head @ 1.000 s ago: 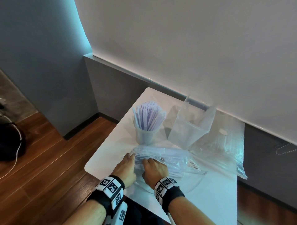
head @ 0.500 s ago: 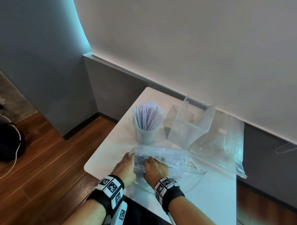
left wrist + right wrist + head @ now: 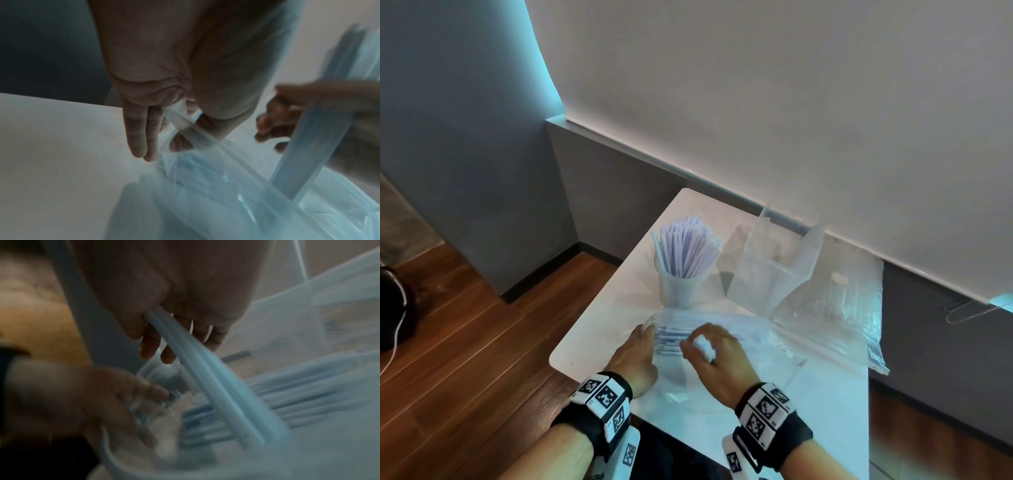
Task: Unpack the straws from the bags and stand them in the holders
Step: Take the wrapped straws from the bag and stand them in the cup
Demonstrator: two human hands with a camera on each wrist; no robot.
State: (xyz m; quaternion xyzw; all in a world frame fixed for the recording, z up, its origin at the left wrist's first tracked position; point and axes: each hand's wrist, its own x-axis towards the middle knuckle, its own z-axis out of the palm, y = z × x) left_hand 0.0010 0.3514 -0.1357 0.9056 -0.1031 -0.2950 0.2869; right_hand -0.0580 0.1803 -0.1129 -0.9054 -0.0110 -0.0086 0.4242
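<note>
On the white table [image 3: 599, 329] lies a clear bag of straws [image 3: 743, 329], its mouth toward me. My left hand [image 3: 645, 334] pinches the bag's plastic at the mouth [image 3: 180, 123]. My right hand [image 3: 702, 344] grips a small bundle of pale straws [image 3: 205, 378], whose far ends still lie in the bag. Behind the bag, a round cup holder [image 3: 678, 291] stands full of lavender straws [image 3: 688, 246]. To its right stands a clear square holder [image 3: 763, 281] with no straws showing in it.
More clear plastic bags [image 3: 839, 308] lie at the table's right, against the wall. A clear round dish [image 3: 688, 397] sits under my hands near the front edge. Beyond the table's left edge is wooden floor [image 3: 482, 342].
My right hand has closed on a bundle of straws and drawn it back out of the bag's mouth. The left hand has stayed at the bag's mouth.
</note>
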